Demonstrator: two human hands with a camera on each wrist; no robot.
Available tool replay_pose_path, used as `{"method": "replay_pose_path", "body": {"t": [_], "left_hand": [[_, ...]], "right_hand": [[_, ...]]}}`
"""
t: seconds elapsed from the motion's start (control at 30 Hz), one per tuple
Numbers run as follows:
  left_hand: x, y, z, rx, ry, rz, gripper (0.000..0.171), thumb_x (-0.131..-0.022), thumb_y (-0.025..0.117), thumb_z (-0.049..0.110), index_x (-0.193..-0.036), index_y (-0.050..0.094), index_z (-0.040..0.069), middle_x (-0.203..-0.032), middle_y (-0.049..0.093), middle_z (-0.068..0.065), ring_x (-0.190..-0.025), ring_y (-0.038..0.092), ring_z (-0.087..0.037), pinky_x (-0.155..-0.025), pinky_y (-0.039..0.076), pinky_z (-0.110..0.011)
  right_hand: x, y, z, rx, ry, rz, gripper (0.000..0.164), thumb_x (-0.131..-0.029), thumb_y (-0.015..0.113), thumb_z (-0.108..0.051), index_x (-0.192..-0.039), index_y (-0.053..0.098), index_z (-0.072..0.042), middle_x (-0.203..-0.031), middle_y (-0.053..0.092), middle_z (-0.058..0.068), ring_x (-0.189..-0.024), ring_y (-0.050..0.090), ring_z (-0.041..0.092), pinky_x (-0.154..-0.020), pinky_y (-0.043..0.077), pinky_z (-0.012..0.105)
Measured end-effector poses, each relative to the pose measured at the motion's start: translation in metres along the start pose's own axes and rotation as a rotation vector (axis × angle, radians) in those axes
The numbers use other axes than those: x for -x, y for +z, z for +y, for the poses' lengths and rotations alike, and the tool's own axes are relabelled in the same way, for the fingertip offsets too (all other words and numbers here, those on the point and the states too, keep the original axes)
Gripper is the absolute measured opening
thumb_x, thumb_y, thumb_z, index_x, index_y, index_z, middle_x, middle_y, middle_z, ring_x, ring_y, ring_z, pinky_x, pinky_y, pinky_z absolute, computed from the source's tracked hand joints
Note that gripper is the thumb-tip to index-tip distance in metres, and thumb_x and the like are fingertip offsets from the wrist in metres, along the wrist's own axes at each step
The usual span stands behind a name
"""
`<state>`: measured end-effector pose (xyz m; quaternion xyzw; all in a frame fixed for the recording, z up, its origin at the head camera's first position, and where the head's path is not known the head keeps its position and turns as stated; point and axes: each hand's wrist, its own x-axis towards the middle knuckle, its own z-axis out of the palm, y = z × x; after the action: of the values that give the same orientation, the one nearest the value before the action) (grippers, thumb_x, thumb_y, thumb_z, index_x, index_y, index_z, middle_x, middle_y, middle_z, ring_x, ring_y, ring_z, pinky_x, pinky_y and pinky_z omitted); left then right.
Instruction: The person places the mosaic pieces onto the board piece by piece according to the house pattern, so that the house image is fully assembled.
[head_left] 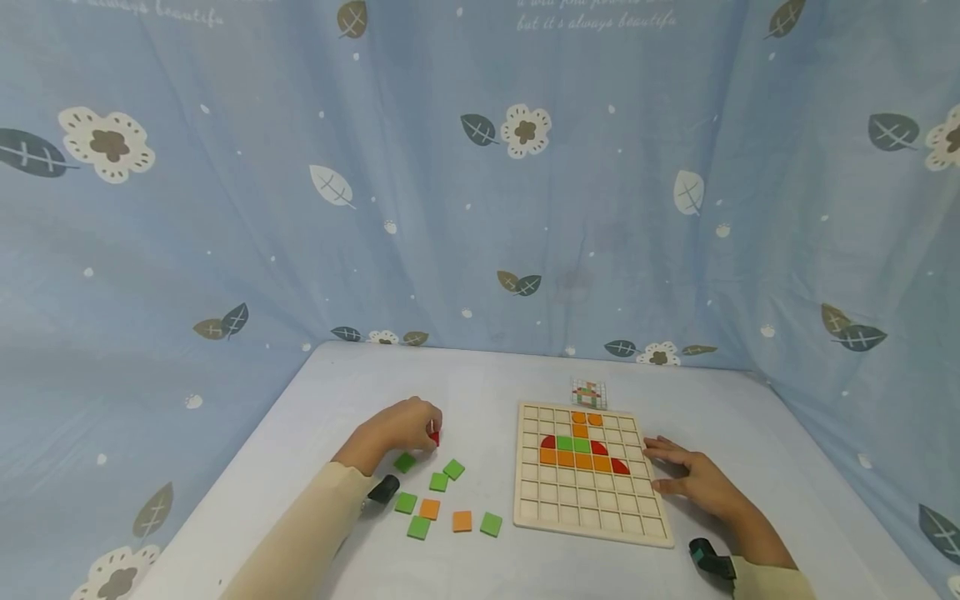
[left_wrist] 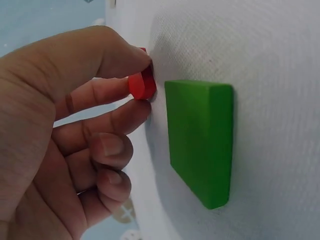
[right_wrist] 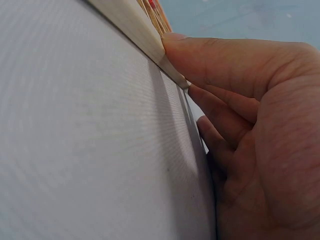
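Note:
In the head view my left hand (head_left: 408,423) pinches a small red piece (left_wrist: 143,82) between thumb and fingertips, close to the white tabletop; its full outline is hidden by the fingers. A green square tile (left_wrist: 197,140) lies just beside that hand. On the right, my right hand (head_left: 693,479) touches the right edge of a wooden grid board (head_left: 592,521), its thumb on the rim and its fingers fairly straight. Orange, green and red pieces sit in the board's upper cells, among them a green square (head_left: 582,445), a red quarter-round (head_left: 620,466) and an orange round (head_left: 595,419).
Several loose green tiles, one being a green tile (head_left: 491,524), lie left of the board with an orange tile (head_left: 462,521) and another orange tile (head_left: 430,509). A small pattern card (head_left: 588,392) lies behind the board. A blue printed curtain (head_left: 420,208) hangs behind the table.

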<state>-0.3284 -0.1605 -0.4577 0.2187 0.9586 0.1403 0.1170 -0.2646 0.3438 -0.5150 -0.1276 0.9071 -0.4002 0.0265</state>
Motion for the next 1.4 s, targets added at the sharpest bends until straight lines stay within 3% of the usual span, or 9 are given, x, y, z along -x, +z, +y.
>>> {"method": "replay_pose_path", "body": {"t": [0.23,0.57,0.9,1.4], "left_hand": [[-0.001,-0.002,0.0,0.019,-0.008,-0.001,0.015,-0.078,0.077,0.014,-0.088,0.069,0.021,-0.079,0.058,0.006,-0.071,0.055,-0.015,-0.064,0.048,-0.029],[-0.002,-0.009,0.01,0.005,0.045,0.018,0.014,-0.079,0.077,0.015,-0.09,0.07,0.019,-0.076,0.057,0.006,-0.071,0.052,-0.015,-0.066,0.046,-0.031],[-0.015,-0.005,0.029,-0.013,0.07,-0.006,0.014,-0.08,0.078,0.019,-0.091,0.07,0.021,-0.078,0.058,0.009,-0.074,0.053,-0.013,-0.066,0.047,-0.029],[-0.033,0.004,0.055,-0.054,0.137,0.019,0.016,-0.079,0.079,0.019,-0.091,0.069,0.022,-0.074,0.058,0.01,-0.069,0.054,-0.011,-0.064,0.047,-0.025]], "right_hand": [[-0.001,0.001,0.001,0.005,0.005,-0.001,0.062,-0.072,0.082,-0.026,-0.126,0.064,-0.001,-0.146,0.043,0.02,-0.138,0.022,0.048,-0.103,0.017,0.068],[-0.001,0.001,0.002,0.019,0.025,-0.006,0.063,-0.072,0.082,-0.027,-0.126,0.064,-0.001,-0.145,0.043,0.02,-0.139,0.022,0.047,-0.104,0.016,0.068],[-0.001,0.0,0.004,0.006,0.008,-0.004,0.061,-0.072,0.082,-0.025,-0.126,0.064,-0.002,-0.145,0.044,0.02,-0.139,0.022,0.048,-0.104,0.016,0.069],[0.001,-0.001,0.005,-0.011,0.006,-0.013,0.062,-0.074,0.081,-0.025,-0.128,0.063,-0.002,-0.147,0.041,0.02,-0.139,0.021,0.047,-0.104,0.016,0.068]]}}
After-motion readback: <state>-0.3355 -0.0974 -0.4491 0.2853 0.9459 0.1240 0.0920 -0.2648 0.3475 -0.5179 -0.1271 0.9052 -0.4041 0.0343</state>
